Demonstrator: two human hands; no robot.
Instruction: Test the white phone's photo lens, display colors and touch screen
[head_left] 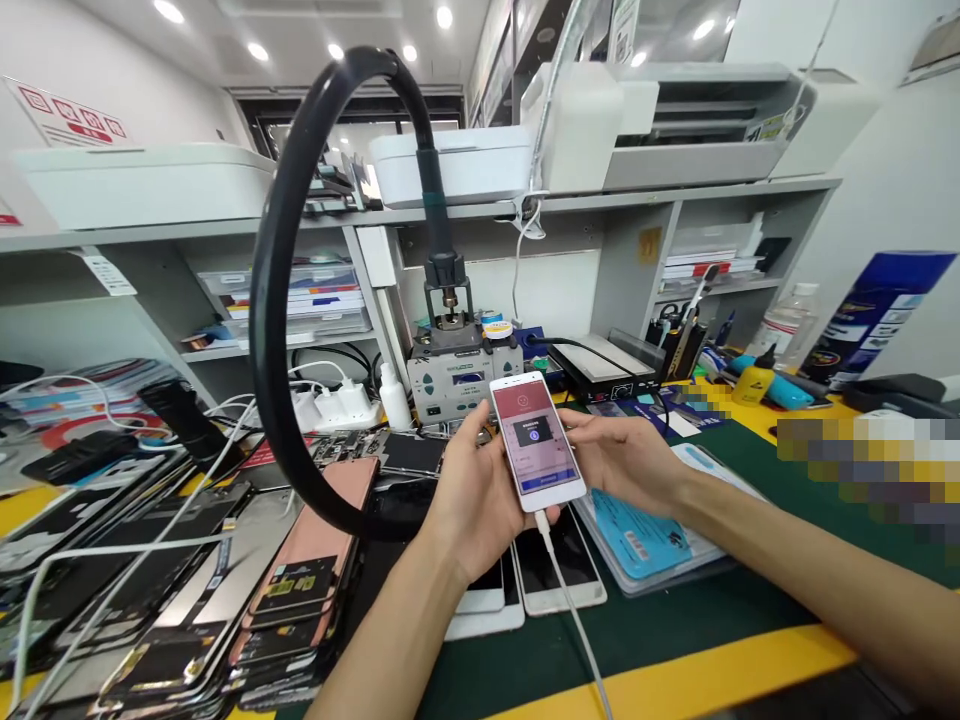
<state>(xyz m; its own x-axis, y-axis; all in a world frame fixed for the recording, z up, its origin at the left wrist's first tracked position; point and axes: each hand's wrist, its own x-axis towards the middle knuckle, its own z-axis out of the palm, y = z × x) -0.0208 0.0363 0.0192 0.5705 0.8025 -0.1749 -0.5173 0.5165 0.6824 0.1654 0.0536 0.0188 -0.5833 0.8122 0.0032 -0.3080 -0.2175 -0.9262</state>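
Note:
A white smartphone (537, 440) with a lit reddish-pink screen is held upright, tilted slightly left, in front of me. My left hand (474, 490) is closed around its left side and back, the thumb along the edge. My right hand (626, 455) grips the right edge, its fingers bent and partly hidden behind the phone. A white charging cable (564, 580) is plugged into the bottom and runs down toward the front edge. Beneath my hands lie white-framed phones (559, 565) on the green mat, and a blue plastic-covered packet (645, 530) is under my right wrist.
Stacked phone screens and parts (292, 590) cover the left side. A thick black hose (271, 300) arches at left center, before a grey rework station (465, 375). Bottles, a pen holder (679, 340) and a blue spray can (870, 315) stand at right; a printer (675, 130) sits above.

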